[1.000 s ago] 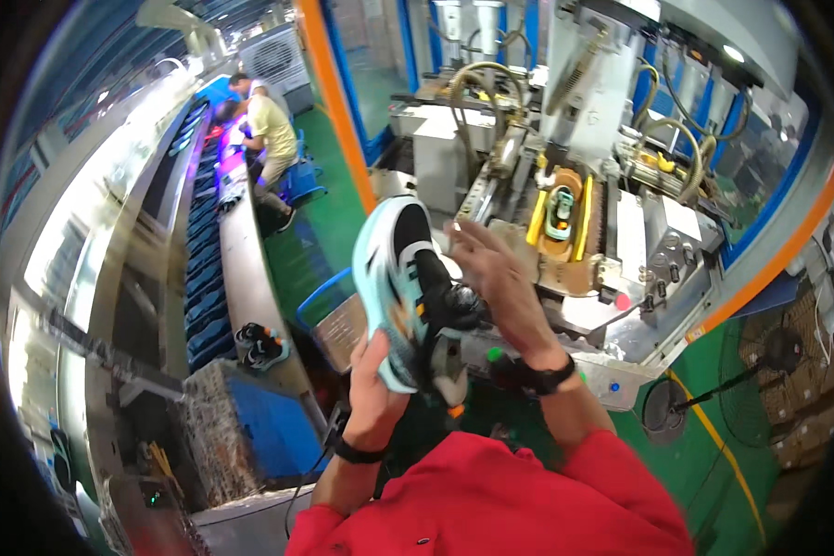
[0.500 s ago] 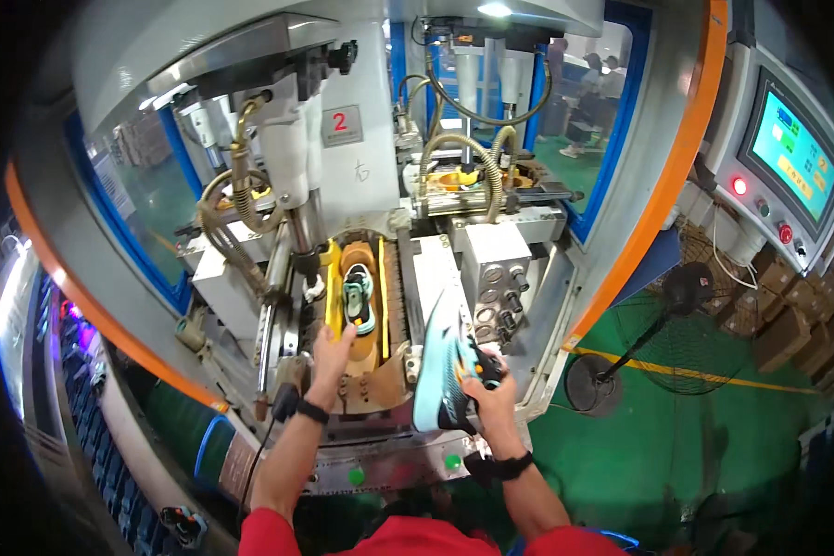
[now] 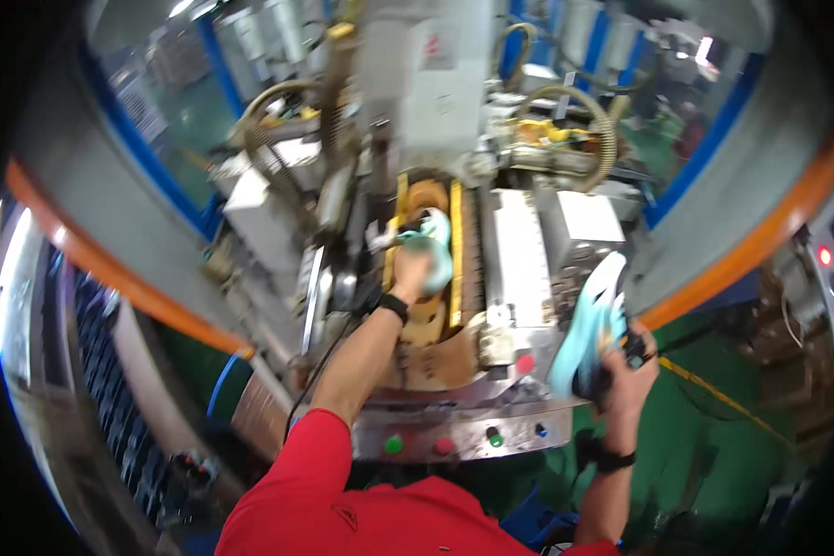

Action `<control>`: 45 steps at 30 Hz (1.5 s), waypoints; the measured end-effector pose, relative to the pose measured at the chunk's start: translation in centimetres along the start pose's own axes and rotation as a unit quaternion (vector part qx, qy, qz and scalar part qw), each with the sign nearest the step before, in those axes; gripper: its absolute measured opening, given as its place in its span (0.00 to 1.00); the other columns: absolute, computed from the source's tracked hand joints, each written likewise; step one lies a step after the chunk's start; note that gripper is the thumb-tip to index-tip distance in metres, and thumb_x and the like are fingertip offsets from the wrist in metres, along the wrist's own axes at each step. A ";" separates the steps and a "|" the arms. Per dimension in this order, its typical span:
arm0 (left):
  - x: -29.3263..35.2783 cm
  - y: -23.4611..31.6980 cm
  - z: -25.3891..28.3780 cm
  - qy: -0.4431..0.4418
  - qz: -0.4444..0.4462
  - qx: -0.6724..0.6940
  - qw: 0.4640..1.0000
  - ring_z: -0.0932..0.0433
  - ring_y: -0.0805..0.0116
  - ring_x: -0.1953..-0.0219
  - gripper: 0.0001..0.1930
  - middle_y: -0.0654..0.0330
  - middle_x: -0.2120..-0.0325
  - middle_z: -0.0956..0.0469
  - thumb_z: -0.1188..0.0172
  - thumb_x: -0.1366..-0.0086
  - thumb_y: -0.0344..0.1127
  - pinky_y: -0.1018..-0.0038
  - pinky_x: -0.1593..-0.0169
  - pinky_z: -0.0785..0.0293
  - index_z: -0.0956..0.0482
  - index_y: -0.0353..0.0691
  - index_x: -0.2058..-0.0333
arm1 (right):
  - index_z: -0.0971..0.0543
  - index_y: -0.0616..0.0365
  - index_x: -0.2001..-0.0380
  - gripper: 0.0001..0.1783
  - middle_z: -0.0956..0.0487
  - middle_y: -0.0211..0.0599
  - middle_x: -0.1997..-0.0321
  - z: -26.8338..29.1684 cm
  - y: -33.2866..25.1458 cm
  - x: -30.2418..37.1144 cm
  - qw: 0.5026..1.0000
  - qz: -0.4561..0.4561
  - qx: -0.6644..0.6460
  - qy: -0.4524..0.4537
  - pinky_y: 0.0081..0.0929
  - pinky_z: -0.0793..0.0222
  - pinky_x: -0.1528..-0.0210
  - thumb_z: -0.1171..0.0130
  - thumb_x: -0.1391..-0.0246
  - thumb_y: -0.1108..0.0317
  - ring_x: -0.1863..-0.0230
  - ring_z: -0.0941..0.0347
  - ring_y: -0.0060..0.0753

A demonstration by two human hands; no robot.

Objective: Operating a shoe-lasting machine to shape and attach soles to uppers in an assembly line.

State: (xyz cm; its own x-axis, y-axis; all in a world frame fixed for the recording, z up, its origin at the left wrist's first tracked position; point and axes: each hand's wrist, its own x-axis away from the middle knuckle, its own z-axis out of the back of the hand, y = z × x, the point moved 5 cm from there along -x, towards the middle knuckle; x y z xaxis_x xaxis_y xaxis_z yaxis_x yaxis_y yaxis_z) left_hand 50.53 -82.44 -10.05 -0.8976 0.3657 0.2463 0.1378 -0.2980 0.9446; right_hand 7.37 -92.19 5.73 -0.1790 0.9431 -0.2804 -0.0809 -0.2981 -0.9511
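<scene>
The right hand (image 3: 628,375) is closed around the dark side of a light-blue shoe (image 3: 581,332), out beyond the tray's right edge, while the left hand (image 3: 411,272) is at a teal shoe (image 3: 443,266) lying between the side edges of the tray (image 3: 424,331), its fingers too blurred to show how far they close. Sound handling probably calls for an even left-hand hold, clear of the yellow side bars (image 3: 456,308). Beyond the tray's far edge, a sign (image 3: 437,46) bears a blurred red mark; no brand is legible.
</scene>
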 end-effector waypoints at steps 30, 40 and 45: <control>45.0 -8.3 32.3 0.328 0.106 0.388 0.855 0.20 0.70 0.68 0.11 0.61 0.66 0.20 0.39 0.36 0.34 0.76 0.69 0.24 0.24 0.35 0.58 | 0.25 0.63 0.62 0.13 0.22 0.51 0.65 -29.1 -3.6 13.3 0.883 0.264 0.102 -0.375 0.43 0.26 0.62 0.40 0.53 0.73 0.64 0.23 0.54; 46.0 -7.4 27.9 0.258 0.129 0.385 0.876 0.20 0.67 0.66 0.10 0.61 0.65 0.20 0.41 0.35 0.37 0.74 0.66 0.25 0.24 0.39 0.59 | 0.27 0.57 0.58 0.13 0.27 0.40 0.55 -27.5 16.4 33.5 0.762 0.275 0.133 -0.571 0.41 0.26 0.61 0.45 0.46 0.65 0.56 0.26 0.49; 47.8 -7.8 27.9 0.232 0.125 0.393 0.881 0.22 0.70 0.66 0.10 0.61 0.65 0.21 0.41 0.35 0.36 0.80 0.71 0.28 0.24 0.39 0.58 | 0.25 0.57 0.60 0.11 0.27 0.42 0.55 -27.2 13.8 31.8 0.797 0.240 0.078 -0.550 0.41 0.26 0.66 0.45 0.46 0.69 0.65 0.24 0.49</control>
State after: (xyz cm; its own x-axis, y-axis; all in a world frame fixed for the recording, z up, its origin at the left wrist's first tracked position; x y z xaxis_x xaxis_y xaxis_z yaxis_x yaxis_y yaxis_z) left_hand 18.25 -38.07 0.37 -0.8472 -0.0790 0.5254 0.4397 0.4509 0.7768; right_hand 27.20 -62.33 -19.79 -0.9693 0.0422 -0.2424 0.1499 -0.6802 -0.7175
